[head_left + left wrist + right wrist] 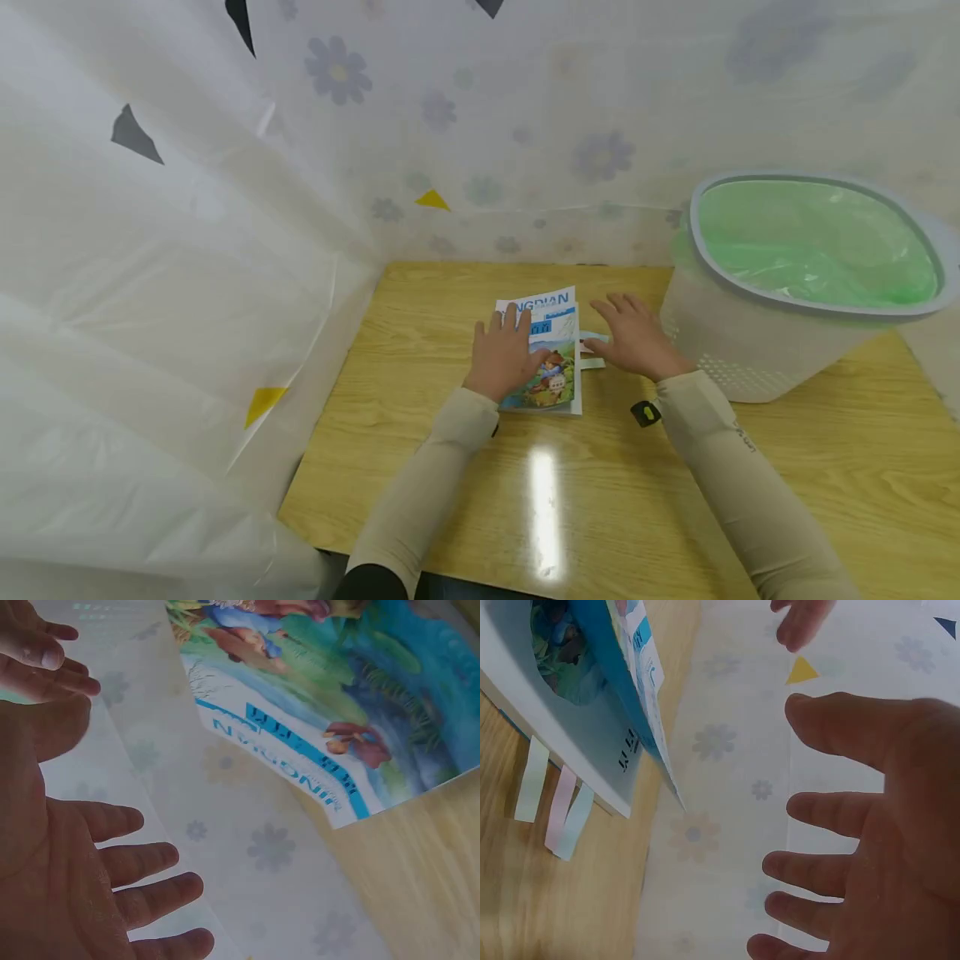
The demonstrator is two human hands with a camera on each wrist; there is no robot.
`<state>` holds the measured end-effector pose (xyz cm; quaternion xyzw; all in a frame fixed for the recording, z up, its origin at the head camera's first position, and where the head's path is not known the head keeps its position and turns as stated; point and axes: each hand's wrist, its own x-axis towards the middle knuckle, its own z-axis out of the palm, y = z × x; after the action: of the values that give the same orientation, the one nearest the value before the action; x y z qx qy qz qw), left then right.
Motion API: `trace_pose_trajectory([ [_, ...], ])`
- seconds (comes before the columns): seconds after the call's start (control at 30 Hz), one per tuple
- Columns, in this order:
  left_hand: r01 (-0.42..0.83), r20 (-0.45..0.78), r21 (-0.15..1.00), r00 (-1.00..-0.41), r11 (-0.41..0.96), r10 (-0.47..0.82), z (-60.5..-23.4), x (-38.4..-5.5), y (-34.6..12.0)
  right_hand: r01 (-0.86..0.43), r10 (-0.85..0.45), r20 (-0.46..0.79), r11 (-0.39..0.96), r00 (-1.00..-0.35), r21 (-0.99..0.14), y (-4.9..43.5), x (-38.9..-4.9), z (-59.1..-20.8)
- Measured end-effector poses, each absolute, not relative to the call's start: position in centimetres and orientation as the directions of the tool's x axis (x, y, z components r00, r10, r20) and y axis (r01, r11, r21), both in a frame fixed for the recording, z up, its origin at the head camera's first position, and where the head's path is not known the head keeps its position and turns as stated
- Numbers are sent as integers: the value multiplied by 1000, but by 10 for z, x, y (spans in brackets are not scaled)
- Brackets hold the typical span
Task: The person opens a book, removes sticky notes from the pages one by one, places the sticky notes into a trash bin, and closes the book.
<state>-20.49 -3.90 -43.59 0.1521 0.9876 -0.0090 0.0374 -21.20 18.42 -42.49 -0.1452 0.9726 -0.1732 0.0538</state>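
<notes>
A paperback book (557,379) with a colourful illustrated cover lies on the wooden table. In the right wrist view its front cover (607,660) stands partly raised over a white page (600,742). Pale paper tabs (532,780) stick out from the book's side. My left hand (504,357) hovers over the book's left part, fingers straight and spread, holding nothing. To the book's right, my right hand (636,337) is held in the air with spread fingers, close to the tabs. Both palms (37,855) show bare in the wrist views.
A white basket (738,350) with a grey rim and green lining stands on the table at the right. Behind the table (420,333) hangs flower-patterned sheeting (525,183), and plain white sheeting (172,333) closes the left side. A black wrist device (645,413) sits by the right cuff.
</notes>
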Motion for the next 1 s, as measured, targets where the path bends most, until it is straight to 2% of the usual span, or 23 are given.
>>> trace_pose_trajectory([
  [0.37, 298, -124, 40, -946, 954, 300, -476, -194, -44, -245, -308, -87, 873, -947, -422, 187, -213, -435],
  [0.63, 273, -157, 86, -946, 958, 284, -508, -184, -44, -272, -336, -47, 828, -941, -490, 184, -217, -459],
  [0.8, 267, -172, 101, -944, 959, 281, -526, -171, -47, -221, -304, -61, 802, -951, -555, 180, -220, -487],
  [1.0, 291, -104, 62, -950, 955, 296, -545, -158, -47, -131, -257, -117, 772, -959, -622, 175, -221, -501],
])
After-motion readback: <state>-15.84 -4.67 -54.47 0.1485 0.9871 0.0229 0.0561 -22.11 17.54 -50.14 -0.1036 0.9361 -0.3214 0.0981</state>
